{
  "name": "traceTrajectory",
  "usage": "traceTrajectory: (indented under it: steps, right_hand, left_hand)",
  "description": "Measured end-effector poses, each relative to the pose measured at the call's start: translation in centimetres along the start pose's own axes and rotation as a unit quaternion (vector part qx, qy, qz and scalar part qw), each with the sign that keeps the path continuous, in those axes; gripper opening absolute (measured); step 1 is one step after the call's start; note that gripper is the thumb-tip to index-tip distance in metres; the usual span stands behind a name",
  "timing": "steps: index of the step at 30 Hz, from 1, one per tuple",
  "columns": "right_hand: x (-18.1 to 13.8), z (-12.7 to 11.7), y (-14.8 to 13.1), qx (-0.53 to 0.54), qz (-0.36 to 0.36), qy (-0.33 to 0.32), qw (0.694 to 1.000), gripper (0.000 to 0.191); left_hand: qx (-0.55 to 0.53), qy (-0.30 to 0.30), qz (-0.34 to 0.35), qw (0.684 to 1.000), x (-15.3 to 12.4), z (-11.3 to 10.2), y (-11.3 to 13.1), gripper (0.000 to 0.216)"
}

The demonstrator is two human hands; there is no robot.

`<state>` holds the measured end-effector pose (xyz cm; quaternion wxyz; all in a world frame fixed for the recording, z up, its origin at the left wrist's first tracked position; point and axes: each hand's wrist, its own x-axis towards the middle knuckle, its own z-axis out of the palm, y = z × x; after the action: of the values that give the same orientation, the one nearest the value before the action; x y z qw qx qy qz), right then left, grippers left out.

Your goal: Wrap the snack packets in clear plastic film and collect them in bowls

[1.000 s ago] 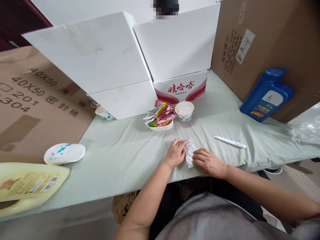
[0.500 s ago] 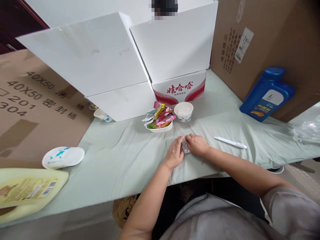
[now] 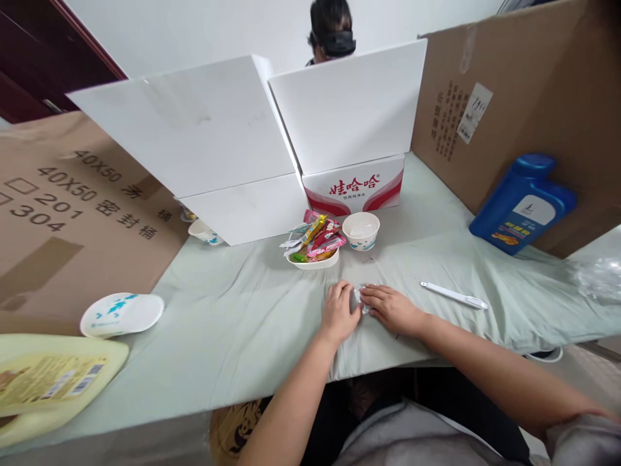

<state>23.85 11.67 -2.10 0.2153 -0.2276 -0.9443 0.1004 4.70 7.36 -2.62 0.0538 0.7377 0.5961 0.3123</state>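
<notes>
My left hand (image 3: 338, 314) and my right hand (image 3: 392, 307) rest on the pale green cloth (image 3: 233, 323) with a small clear plastic wrapper (image 3: 359, 299) pinched between their fingertips. Most of the wrapper is hidden by the fingers. Just beyond the hands a white dish (image 3: 314, 261) is heaped with bright candy packets (image 3: 317, 235). To its right stands an empty white paper bowl (image 3: 361, 230).
A white pen-like tool (image 3: 453, 295) lies to the right. A blue jug (image 3: 522, 203) leans on a brown carton (image 3: 514, 97). White box flaps (image 3: 233, 142) stand behind, a person beyond them. A paper plate (image 3: 121, 314) and yellow bottle (image 3: 53, 378) sit left.
My right hand slid forward from the near side of the wrapper and now covers it together with the left hand. The wrapper went from spread out to bunched small.
</notes>
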Motion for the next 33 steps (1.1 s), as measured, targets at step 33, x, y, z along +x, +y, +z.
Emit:
traceTrajectory:
  steps: [33]
  right_hand:
    - [7.2,-15.7,21.7,-0.201,0.416,0.057,0.885,0.047]
  left_hand:
    - [-0.044,-0.037,-0.014,0.998,0.6,-0.7,0.1,0.015]
